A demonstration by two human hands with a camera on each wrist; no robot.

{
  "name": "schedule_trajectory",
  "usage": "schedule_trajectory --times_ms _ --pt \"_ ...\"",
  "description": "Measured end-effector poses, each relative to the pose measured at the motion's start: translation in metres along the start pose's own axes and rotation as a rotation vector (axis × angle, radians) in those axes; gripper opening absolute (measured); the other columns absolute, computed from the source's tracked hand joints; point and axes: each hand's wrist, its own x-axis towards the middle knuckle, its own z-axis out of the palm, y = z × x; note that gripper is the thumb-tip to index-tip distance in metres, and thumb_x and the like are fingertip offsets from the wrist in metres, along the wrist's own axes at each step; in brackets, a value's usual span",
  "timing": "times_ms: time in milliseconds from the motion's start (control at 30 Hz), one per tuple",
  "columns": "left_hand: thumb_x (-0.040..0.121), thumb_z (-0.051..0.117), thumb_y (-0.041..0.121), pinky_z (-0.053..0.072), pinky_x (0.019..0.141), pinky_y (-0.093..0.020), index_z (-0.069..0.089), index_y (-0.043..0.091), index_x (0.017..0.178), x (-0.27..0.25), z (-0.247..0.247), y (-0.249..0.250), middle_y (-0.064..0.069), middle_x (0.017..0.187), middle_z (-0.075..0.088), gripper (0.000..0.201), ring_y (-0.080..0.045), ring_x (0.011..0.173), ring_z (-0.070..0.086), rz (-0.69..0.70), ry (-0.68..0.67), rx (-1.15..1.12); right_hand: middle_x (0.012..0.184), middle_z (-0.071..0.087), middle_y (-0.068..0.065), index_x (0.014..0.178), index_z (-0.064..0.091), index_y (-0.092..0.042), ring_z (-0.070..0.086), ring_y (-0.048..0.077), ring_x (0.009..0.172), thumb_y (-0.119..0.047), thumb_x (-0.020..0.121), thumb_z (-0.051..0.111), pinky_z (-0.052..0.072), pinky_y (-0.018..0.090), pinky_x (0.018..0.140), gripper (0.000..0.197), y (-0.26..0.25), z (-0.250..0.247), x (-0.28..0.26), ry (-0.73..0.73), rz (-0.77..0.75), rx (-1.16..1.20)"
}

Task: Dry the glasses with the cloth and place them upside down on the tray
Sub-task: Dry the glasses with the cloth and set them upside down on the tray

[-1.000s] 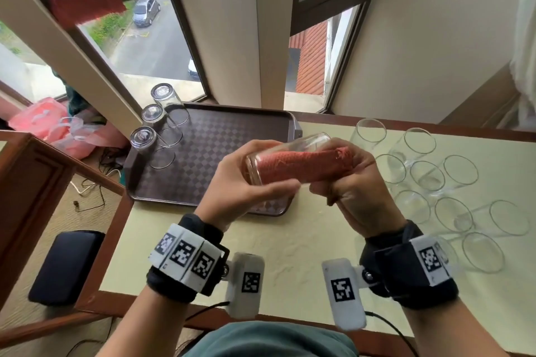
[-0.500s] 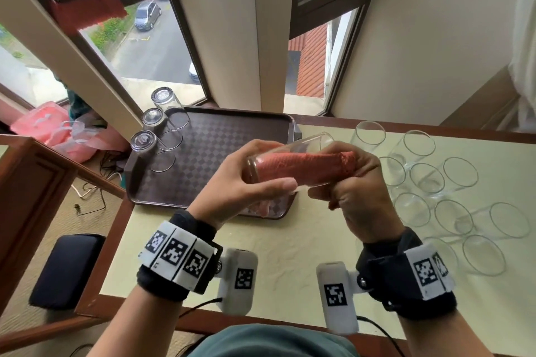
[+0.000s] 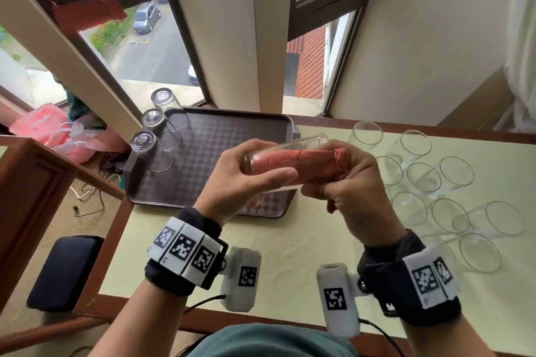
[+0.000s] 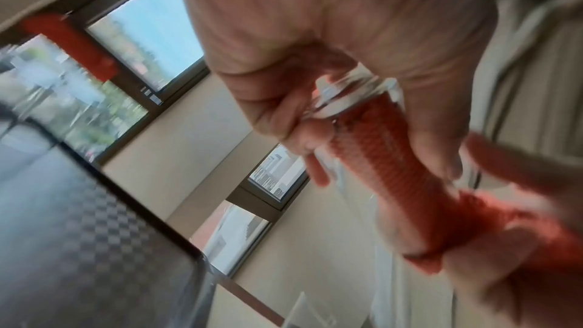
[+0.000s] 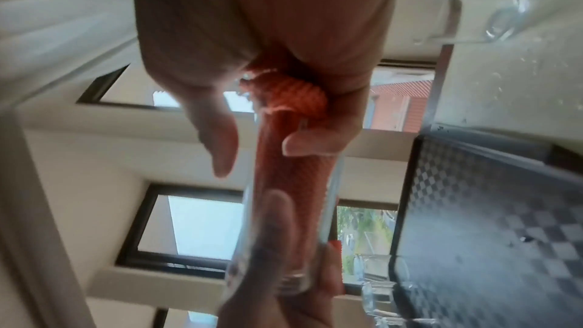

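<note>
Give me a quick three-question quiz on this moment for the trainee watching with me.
1. True or false: the red cloth is stuffed inside the held glass.
2. How many glasses stand upside down on the tray? A) one B) three C) five
3. Which hand grips the glass at its base end?

Key:
1. True; the cloth fills the glass and bunches out of its mouth at the right hand.
2. B; three inverted glasses line the tray's left edge.
3. The left hand.
</note>
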Motion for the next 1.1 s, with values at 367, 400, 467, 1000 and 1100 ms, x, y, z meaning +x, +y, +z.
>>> schedule_trajectory --times_ms 367,400,467,1000,1100 --pt "0.058 0.082 0.04 0.046 0.044 -0.014 0.067 0.018 0.112 -0.003 0.0 -0.001 0.005 0.08 0.072 0.06 -0.007 0.058 0.063 -0.031 -0.063 -0.064 0.064 0.07 -0.008 0.081 0.063 -0.008 0.066 0.004 0.06 0.033 0.064 0.063 0.049 0.014 0.049 0.044 -0.011 0.006 -0.008 0.034 -0.014 0.008" --pt "0.058 0.083 0.039 0.048 0.045 -0.015 0.069 0.016 0.111 -0.004 -0.001 -0.001 0.006 0.079 0.072 0.059 -0.006 0.057 0.064 -0.024 -0.049 -0.07 0.068 0.072 -0.008 0.083 0.064 -0.008 0.069 0.005 0.066 0.032 0.065 0.064 0.052 0.015 0.054 0.044 -0.009 0.008 -0.011 0.024 -0.035 -0.025" --pt "0.057 0.09 0.036 0.058 0.06 -0.022 0.069 0.012 0.116 -0.008 -0.002 -0.001 0.003 0.093 0.075 0.067 -0.01 0.072 0.073 0.095 0.011 0.062 0.075 0.073 -0.005 0.09 0.066 -0.01 0.07 0.009 0.07 0.023 0.068 0.072 0.054 0.019 0.057 0.04 -0.007 0.009 -0.012 0.011 -0.039 -0.065" --pt "0.063 0.095 0.025 0.058 0.084 -0.026 0.062 0.021 0.124 -0.035 -0.003 -0.014 0.003 0.111 0.071 0.07 -0.007 0.098 0.07 0.473 0.166 0.518 0.078 0.069 -0.003 0.101 0.066 -0.009 0.057 0.01 0.059 -0.001 0.067 0.071 0.046 0.02 0.048 0.036 -0.003 0.014 -0.024 -0.072 0.045 0.066" --pt "0.057 0.096 0.02 0.059 0.074 -0.024 0.052 0.022 0.132 -0.037 0.002 -0.013 -0.003 0.11 0.07 0.087 -0.01 0.091 0.072 0.254 0.098 0.233 0.07 0.068 -0.004 0.092 0.067 -0.009 0.056 0.011 0.055 0.01 0.058 0.076 0.043 0.018 0.044 0.04 -0.005 0.011 -0.025 -0.037 0.024 0.085"
